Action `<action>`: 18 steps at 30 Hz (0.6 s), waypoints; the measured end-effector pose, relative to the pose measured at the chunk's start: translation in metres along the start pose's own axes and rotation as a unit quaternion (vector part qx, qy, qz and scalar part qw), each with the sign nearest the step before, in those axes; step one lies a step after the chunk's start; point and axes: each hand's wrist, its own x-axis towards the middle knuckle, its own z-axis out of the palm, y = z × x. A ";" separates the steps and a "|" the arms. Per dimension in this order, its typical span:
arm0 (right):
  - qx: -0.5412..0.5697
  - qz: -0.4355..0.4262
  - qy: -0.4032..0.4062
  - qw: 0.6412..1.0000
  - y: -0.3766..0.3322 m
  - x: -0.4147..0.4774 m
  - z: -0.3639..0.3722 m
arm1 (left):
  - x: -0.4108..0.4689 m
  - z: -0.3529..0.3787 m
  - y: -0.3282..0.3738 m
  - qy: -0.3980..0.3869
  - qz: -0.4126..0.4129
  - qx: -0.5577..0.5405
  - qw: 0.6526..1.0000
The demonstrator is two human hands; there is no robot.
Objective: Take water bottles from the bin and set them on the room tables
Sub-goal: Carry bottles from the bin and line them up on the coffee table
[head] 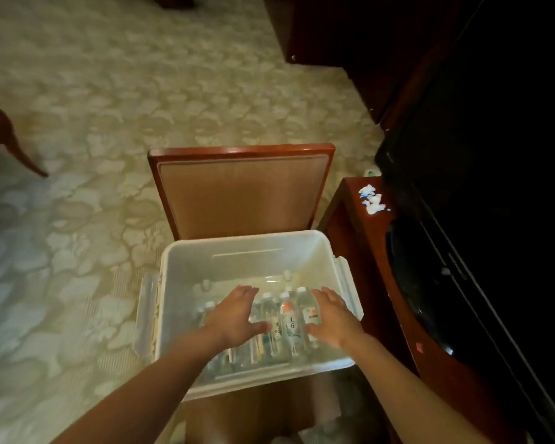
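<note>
Water bottles (288,318) stand in a row in the near half of the white bin (237,241). Long axes run near-to-far in view, white caps toward the far wall; lying or upright, cannot tell. Left hand (236,317) and right hand (334,318) are over the bottles, each grip wide, fingers spread, holding nothing. The bin sits on a small wooden tabletop (241,193). Crumpled white paper (373,200) lies on the cabinet (359,251) to the right.

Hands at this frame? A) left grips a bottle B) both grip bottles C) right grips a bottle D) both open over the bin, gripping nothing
D: left hand and right hand have spread fingers above the water bottles in the bin, curled round none.
</note>
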 end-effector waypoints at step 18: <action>-0.274 -0.173 -0.125 0.938 0.043 0.210 0.032 | 0.171 0.109 -0.003 -0.076 -0.088 -0.005 0.993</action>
